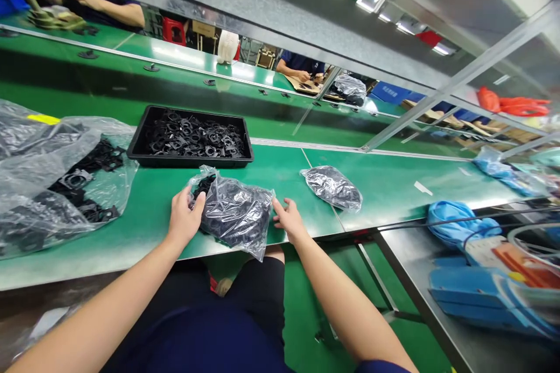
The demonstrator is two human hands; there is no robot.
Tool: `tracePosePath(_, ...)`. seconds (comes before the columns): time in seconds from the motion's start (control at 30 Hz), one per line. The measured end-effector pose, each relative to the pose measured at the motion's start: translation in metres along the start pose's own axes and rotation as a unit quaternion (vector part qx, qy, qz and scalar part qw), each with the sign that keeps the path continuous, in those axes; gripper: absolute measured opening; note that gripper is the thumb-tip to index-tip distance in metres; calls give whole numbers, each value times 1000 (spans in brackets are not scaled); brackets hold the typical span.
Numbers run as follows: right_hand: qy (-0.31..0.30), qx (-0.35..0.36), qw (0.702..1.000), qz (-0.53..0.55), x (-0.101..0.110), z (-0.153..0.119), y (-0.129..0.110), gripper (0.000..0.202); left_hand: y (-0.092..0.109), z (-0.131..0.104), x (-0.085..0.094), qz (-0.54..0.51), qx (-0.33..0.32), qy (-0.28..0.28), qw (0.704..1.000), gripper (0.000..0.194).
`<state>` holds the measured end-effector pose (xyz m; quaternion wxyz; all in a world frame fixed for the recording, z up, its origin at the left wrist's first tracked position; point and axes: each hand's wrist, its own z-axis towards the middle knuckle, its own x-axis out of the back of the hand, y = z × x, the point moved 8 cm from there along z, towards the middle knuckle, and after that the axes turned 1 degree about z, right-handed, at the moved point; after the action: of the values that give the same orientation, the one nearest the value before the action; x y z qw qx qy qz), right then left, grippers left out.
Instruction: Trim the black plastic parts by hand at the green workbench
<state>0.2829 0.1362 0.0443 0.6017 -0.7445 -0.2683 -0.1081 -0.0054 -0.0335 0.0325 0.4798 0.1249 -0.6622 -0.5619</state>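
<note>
A clear plastic bag point(238, 213) filled with black plastic parts lies at the table's front edge, its lower corner hanging over. Black parts show at its upper left end. My left hand point(186, 215) grips that end, thumb and fingers curled around the plastic. At the bag's right corner is my right hand point(289, 218), fingers apart, a fingertip against the plastic. Behind the bag stands a black tray point(192, 162) heaped with similar black parts point(196, 135).
A large clear bag point(65, 186) of black parts covers the table's left. Another filled bag point(332, 187) lies to the right. A conveyor belt point(184, 93) carrying scattered parts runs behind. Blue equipment point(476, 297) stands on a metal bench at right. Other people work across the line.
</note>
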Motion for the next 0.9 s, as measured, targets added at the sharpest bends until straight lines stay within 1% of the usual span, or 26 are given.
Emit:
tracePosePath(0.03,-43,-43,998,34,-7,-3,8,70,5,-3,-4,0,-5,2,1000,64)
tracePosePath(0.07,-76,-70,993,64,-15,-6,12,67,10,-5,-8,1,-7,3,1000,63)
tracePosePath(0.13,-114,-88,984,103,-26,-11,11,55,16,-7,-17,-5,5,-3,1000,63)
tracePosePath(0.2,-131,-85,979,131,-33,-13,6,43,20,-8,-27,-16,29,-12,999,63)
tracePosePath(0.27,-117,-64,979,153,-33,-11,-2,38,24,-10,-37,-28,45,-20,998,66)
tracePosePath(0.33,-73,-25,987,144,-24,-6,-12,37,29,-12,-49,-41,56,-34,997,71)
tracePosePath(0.37,-48,-2,991,123,-18,-3,-18,38,31,-12,-55,-48,60,-46,996,73)
tracePosePath(0.47,7,64,998,28,6,5,-41,39,39,-12,-71,-70,53,-73,993,81)
tracePosePath(0.53,37,111,993,-35,25,8,-63,37,43,-11,-77,-78,30,-77,994,85)
tracePosePath(0.63,78,167,973,-139,54,10,-100,37,46,-10,-79,-61,-29,-61,996,84)
tracePosePath(0.7,95,195,954,-210,68,10,-125,36,48,-11,-78,-35,-80,-51,995,82)
tracePosePath(0.8,118,226,923,-290,81,7,-157,34,52,-17,-81,-10,-148,-66,987,79)
tracePosePath(0.9,128,248,900,-336,85,5,-179,31,54,-23,-86,9,-190,-103,976,73)
